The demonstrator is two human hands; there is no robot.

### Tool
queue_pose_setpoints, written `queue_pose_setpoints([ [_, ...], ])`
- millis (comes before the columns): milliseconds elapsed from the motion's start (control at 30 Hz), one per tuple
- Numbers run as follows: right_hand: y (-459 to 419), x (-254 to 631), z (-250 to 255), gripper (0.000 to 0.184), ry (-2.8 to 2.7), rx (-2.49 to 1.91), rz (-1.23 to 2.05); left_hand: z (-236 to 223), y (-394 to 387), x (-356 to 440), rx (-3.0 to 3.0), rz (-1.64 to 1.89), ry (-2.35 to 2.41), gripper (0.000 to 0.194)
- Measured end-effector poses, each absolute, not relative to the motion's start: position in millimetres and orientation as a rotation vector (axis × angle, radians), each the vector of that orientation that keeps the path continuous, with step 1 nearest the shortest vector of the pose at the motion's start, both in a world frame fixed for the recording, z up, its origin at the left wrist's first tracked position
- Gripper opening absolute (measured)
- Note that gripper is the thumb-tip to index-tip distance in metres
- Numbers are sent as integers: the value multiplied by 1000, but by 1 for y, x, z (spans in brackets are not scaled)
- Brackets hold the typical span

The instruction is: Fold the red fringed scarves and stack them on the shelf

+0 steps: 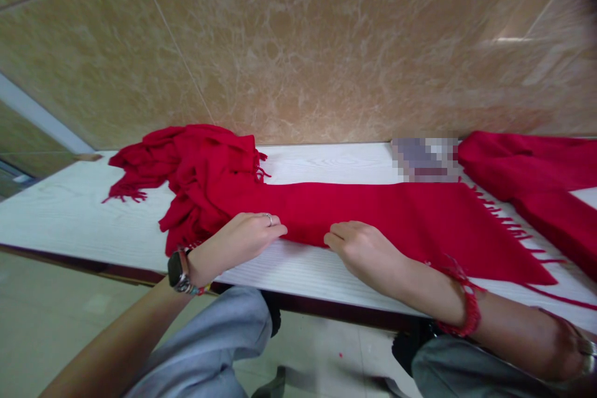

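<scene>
A red scarf (401,211) lies along the bench top, flat and folded lengthwise from the middle to the right, with a fringed end at the far right. Toward the left it runs into a bunched heap of red fabric (200,161) with fringes; whether that heap is all one piece, I cannot tell. My left hand (247,237) is closed on the near edge of the scarf beside the heap. A short way to the right, my right hand (361,255) pinches the same edge, fingers bent inward. Both sets of fingertips are partly hidden.
More red fabric (536,168) lies at the right end of the white bench top (326,161). A pixelated object (424,158) sits at the back against the tan tiled wall (326,50). My knees are under the bench's near edge, above a pale tiled floor (326,348).
</scene>
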State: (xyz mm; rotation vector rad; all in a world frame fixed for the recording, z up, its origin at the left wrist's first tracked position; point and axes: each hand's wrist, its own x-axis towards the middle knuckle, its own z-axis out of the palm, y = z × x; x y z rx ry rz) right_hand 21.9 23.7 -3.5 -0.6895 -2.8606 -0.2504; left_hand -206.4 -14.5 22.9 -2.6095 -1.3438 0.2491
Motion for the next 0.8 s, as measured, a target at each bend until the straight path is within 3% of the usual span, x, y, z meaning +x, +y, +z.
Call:
queue_pose_setpoints([
  [800,16,29,-21,19,-2630,-517,-575,30,-25,-197,-2615,386,-1110,18],
])
